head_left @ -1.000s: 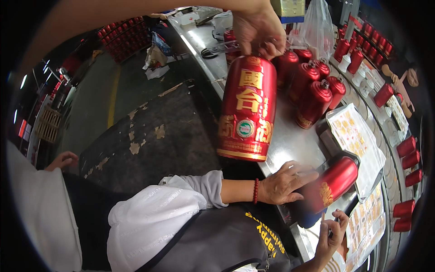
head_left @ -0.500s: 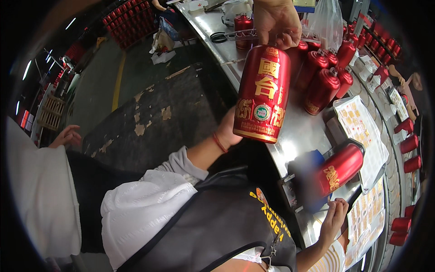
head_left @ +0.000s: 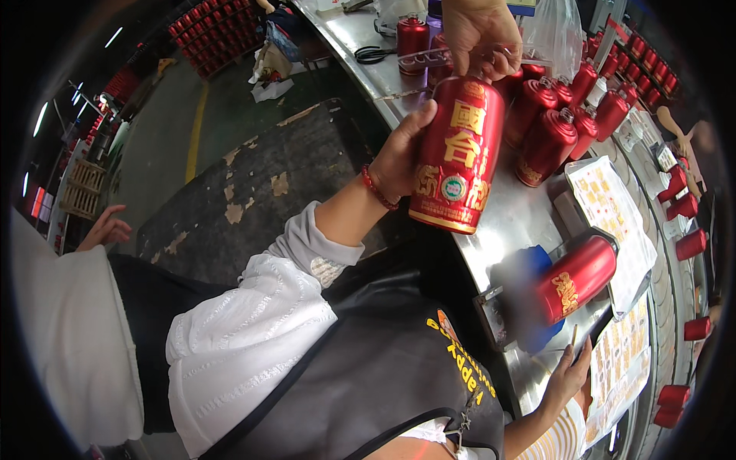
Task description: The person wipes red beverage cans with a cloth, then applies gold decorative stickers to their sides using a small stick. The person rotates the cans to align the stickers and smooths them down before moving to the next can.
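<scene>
In my left hand point(head_left: 404, 156), which wears a red bracelet, is a red bottle point(head_left: 458, 165) with gold lettering and a round green emblem. My thumb lies along its near left side; the fingers behind are hidden. Another person's hand point(head_left: 481, 42) comes down from the top edge and pinches the bottle's top. My right hand point(head_left: 566, 377), lower right, is closed around a thin stick-like tool point(head_left: 574, 336). Close above that hand, a second red bottle point(head_left: 584, 276) lies tilted on a blue holder point(head_left: 539, 259). A blurred patch covers part of the holder.
Several red bottles point(head_left: 546, 142) stand on the metal table point(head_left: 479, 257). Sticker sheets point(head_left: 613, 222) lie to the right, beside a curved conveyor point(head_left: 658, 261) with more bottles. Black scissors point(head_left: 374, 54) lie at the far end. Another person's hand point(head_left: 107, 228) shows at left.
The held bottle has shifted slightly right. My left hand has come round its side, with the thumb now showing. The other person's hand moved right with it. My right hand has turned slightly.
</scene>
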`<move>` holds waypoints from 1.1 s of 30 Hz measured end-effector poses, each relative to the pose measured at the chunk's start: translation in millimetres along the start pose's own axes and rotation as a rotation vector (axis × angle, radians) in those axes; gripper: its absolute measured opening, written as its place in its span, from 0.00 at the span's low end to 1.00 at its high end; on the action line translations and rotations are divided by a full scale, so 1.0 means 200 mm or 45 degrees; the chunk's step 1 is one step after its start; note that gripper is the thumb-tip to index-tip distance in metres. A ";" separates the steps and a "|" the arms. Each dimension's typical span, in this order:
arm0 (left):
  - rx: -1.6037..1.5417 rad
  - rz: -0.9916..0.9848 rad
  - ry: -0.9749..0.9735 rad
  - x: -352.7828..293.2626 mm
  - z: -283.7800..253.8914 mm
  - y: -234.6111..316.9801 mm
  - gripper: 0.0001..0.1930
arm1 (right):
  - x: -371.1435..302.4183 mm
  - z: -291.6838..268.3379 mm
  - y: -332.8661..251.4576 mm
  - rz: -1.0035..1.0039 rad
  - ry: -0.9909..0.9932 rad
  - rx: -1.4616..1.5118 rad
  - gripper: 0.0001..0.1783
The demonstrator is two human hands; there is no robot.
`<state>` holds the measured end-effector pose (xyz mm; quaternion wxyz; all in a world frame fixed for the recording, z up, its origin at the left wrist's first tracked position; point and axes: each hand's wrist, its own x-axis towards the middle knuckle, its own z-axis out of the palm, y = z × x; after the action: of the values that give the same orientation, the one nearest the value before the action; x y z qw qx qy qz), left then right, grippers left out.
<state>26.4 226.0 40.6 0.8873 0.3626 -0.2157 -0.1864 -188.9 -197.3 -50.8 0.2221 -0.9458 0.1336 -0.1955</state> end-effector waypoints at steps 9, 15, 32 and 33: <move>-0.160 -0.210 0.129 -0.01 0.05 -0.18 0.30 | -0.02 -0.08 0.01 -0.140 0.229 -0.005 0.13; -0.196 -0.270 0.121 0.00 0.05 -0.32 0.30 | -0.08 -0.17 -0.03 -0.035 0.170 -0.015 0.15; -0.237 -0.408 0.108 -0.01 0.08 -0.42 0.30 | -0.14 -0.21 -0.08 0.282 0.372 0.369 0.24; -0.259 -0.446 0.115 -0.02 0.08 -0.42 0.31 | -0.15 -0.21 -0.06 0.334 0.347 0.466 0.23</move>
<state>0.8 162.5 -10.7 0.8821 0.3110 -0.0892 -0.3423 -232.0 -192.9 -19.5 0.3927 -0.8295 0.2463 -0.3114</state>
